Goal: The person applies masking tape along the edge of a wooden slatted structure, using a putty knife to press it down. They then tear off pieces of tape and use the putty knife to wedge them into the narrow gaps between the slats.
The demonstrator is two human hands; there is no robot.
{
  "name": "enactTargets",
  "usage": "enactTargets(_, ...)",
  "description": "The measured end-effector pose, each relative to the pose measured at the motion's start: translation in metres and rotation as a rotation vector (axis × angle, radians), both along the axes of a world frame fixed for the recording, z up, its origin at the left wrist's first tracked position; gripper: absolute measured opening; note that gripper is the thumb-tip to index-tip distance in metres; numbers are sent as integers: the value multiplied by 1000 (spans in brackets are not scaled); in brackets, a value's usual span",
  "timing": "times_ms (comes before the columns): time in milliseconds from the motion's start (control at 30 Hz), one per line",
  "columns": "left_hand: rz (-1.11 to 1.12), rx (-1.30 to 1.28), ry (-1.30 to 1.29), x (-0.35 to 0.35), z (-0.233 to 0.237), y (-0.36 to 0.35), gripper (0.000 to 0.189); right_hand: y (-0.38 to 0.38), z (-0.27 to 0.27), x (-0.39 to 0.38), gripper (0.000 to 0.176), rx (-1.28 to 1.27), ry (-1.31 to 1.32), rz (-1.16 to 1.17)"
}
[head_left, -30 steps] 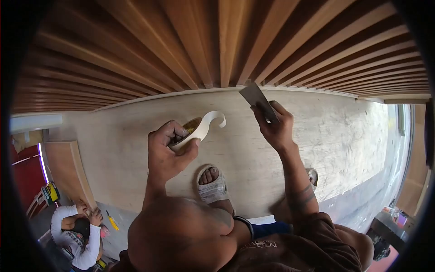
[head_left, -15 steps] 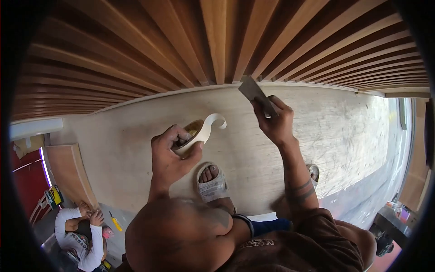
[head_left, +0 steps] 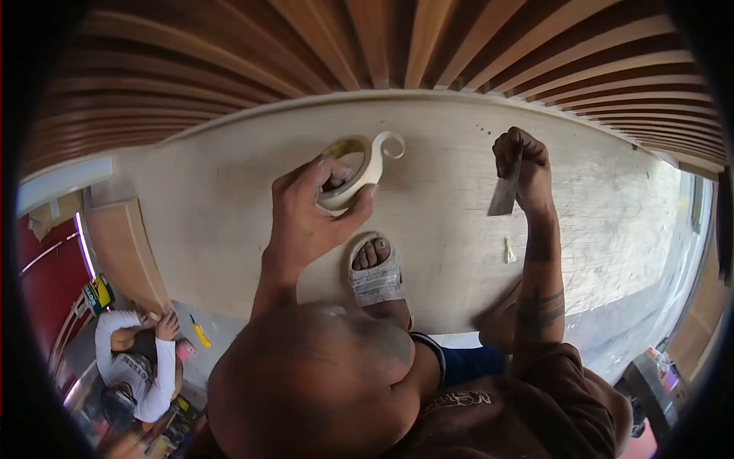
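Note:
My left hand (head_left: 302, 218) grips a roll of cream masking tape (head_left: 353, 190), with fingers inside its ring and the thumb on the outside. The tape's loose end stands out from the roll and curls over. On the right, my right hand (head_left: 526, 164) is closed round a flat metal scraper (head_left: 502, 197), its blade pointing down towards me. Both hands are above a pale wooden board (head_left: 447, 191), apart from the slats (head_left: 428, 38) along its far side.
My sandalled foot (head_left: 375, 264) rests on the board. A small whitish scrap (head_left: 509, 250) lies right of it. At lower left, a person in white sleeves (head_left: 157, 375) is near a leaning wooden panel (head_left: 126, 245) and a yellow-handled tool (head_left: 200, 333).
My right hand has moved right, away from the slats, and the scraper's blade has turned from pointing up to pointing down. The tape roll has shifted up and right in view.

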State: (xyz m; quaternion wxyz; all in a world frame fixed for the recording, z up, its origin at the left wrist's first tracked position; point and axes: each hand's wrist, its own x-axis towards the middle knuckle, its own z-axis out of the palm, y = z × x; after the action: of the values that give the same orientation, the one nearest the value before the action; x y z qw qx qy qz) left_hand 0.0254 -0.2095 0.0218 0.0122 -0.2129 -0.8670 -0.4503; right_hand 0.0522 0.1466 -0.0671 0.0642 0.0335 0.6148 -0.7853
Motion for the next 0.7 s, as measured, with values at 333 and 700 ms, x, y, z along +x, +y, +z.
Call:
enactTargets(333,-64,-7,163,-2,-18,3,33,-115,27,-11,48,441,-156,-28)
enactTargets(700,-26,-70,213,-1,-26,3,34,-116,27,-24,26,672,-60,-116)
